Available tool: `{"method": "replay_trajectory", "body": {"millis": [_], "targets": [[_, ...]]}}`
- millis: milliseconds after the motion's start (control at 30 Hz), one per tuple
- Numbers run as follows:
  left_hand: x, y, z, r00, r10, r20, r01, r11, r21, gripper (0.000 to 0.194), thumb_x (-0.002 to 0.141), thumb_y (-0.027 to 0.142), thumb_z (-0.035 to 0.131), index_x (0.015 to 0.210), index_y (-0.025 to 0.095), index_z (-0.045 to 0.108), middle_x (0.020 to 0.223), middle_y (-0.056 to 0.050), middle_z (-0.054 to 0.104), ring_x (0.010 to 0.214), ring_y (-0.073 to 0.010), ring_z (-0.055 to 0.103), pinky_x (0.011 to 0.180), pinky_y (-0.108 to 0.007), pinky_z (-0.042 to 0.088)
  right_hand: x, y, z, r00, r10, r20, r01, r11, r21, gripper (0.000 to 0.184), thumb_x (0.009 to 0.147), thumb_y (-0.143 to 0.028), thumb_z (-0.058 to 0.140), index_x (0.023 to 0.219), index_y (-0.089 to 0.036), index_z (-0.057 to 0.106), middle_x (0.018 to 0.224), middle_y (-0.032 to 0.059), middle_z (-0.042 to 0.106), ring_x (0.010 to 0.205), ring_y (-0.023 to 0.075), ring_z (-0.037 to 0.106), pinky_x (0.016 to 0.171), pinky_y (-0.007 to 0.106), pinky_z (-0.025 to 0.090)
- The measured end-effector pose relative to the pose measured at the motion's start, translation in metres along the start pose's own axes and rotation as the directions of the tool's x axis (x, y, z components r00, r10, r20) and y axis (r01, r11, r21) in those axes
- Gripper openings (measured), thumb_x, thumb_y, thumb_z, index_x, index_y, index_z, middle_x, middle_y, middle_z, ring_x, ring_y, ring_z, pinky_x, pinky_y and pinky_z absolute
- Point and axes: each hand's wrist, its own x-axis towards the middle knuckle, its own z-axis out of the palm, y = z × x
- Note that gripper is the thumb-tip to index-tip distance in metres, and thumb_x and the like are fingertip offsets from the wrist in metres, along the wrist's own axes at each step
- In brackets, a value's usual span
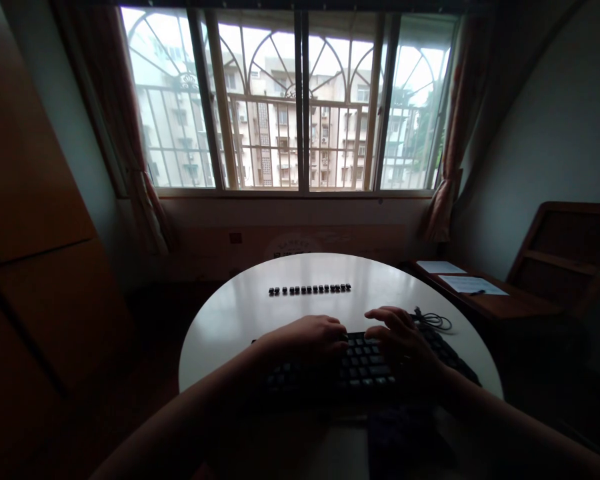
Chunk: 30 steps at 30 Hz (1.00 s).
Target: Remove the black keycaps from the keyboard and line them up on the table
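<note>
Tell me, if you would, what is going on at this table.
Someone is working bare-handed at a black rectangular keyboard on a round white table. The left hand bends its fingers toward the keyboard's far side; whether it grips anything is too dark to tell. The right hand is spread over the keyboard. Beyond it, small black pieces, apparently keycaps, stand in a row.

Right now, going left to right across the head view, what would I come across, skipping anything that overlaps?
Wooden cabinet → row of small black pieces → right hand → dark pen-like object → wooden chair back.
</note>
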Motion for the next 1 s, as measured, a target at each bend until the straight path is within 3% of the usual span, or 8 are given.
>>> {"method": "replay_trajectory", "body": {"millis": [167,300,733,1000], "targets": [[0.003,-0.001,0.009,0.999,0.030,-0.027,-0.028,0.998,0.057,0.031,0.096,0.038,0.052,0.117,0.017,0.063,0.120,-0.011,0.064,0.105,-0.0244,0.062,0.088,-0.033,0.048,-0.001,0.006,0.014,0.974,-0.172,0.145,0.169,0.985,0.027,0.029,0.093,-0.011,0.044,0.116,-0.022,0.057,0.098,0.0057,0.064,0.081,0.0175,0.058,0.070,0.030,0.046],[0.003,-0.003,0.013,0.997,0.079,-0.024,-0.077,0.996,0.046,0.031,0.097,0.037,0.051,0.119,0.020,0.063,0.121,-0.010,0.064,0.107,-0.0233,0.062,0.089,-0.031,0.048,-0.003,0.009,0.019,0.962,-0.192,0.192,0.199,0.980,-0.017,0.030,0.094,-0.014,0.046,0.120,-0.023,0.057,0.081,0.0010,0.060,0.063,0.0132,0.052,0.056,0.025,0.038],[0.004,-0.003,0.016,0.981,0.192,-0.005,-0.191,0.979,0.069,0.028,0.096,0.032,0.055,0.122,0.024,0.062,0.123,-0.007,0.064,0.109,-0.0224,0.060,0.091,-0.031,0.047,-0.005,0.009,0.021,0.969,-0.197,0.146,0.204,0.978,-0.033,0.023,0.095,-0.023,0.052,0.117,-0.024,0.060,0.083,0.0008,0.063,0.062,0.0113,0.056,0.052,0.022,0.035],[0.005,-0.002,0.016,0.972,0.236,0.004,-0.235,0.969,0.073,0.026,0.095,0.032,0.057,0.120,0.026,0.063,0.122,-0.006,0.064,0.107,-0.0211,0.061,0.091,-0.031,0.046,-0.001,0.005,0.019,0.970,-0.186,0.158,0.188,0.982,0.002,0.013,0.096,-0.025,0.052,0.099,-0.023,0.064,0.079,0.0002,0.062,0.061,0.0108,0.054,0.052,0.023,0.034]]}}
